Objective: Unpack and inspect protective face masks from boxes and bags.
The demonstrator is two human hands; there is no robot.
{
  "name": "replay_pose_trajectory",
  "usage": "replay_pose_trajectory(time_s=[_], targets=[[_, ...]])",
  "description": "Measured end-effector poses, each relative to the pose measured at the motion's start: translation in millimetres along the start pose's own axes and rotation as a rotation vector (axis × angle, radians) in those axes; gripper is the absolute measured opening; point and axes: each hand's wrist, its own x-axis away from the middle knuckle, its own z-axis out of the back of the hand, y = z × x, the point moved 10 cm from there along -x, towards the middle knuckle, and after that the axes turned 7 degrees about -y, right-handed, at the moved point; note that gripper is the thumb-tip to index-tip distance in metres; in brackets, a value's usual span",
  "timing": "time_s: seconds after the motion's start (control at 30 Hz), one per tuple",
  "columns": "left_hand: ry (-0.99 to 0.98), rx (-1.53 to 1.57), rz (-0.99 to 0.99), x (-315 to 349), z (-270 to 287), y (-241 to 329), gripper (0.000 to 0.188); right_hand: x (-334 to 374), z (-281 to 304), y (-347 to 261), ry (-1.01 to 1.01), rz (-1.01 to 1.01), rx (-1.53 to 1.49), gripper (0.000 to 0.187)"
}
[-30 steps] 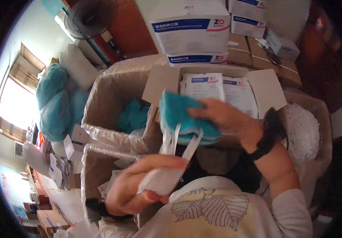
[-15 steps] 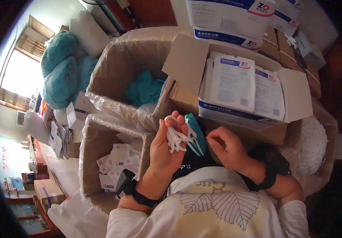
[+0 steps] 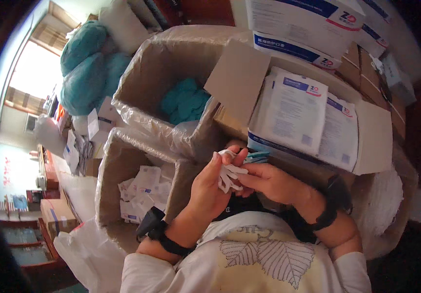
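Observation:
My left hand [image 3: 206,189] is closed around a bunch of white elastic straps [image 3: 229,178] in front of my body. A teal folded face mask [image 3: 257,157], seen nearly edge-on, sticks out past my fingers toward the open box; how many masks lie there I cannot tell. My right hand [image 3: 279,184] meets the left from the right side, its thumb and fingertips pinched at the straps. The overlapping hands hide part of the mask and strap ends.
Just beyond my hands stands an open carton [image 3: 377,138] of white printed packets [image 3: 296,112]. A plastic-lined carton [image 3: 144,73] holds teal masks [image 3: 186,101]; another carton [image 3: 104,188] at left holds white packets [image 3: 144,191]. Boxes [image 3: 298,24] are stacked behind.
My right hand has moved left and closed on the straps in my left hand. The teal mask has swung from upright to nearly flat. The view has shifted slightly.

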Motion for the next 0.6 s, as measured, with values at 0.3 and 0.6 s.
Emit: replay_pose_trajectory(time_s=[0.3, 0.6], targets=[[0.145, -0.044, -0.002, 10, 5, -10, 0.03, 4, -9, 27, -0.198, -0.198, -0.352, 0.028], [0.21, -0.239, -0.199, 25, 15, -2, 0.03, -5, -21, 29, -0.163, -0.13, -0.085, 0.022]])
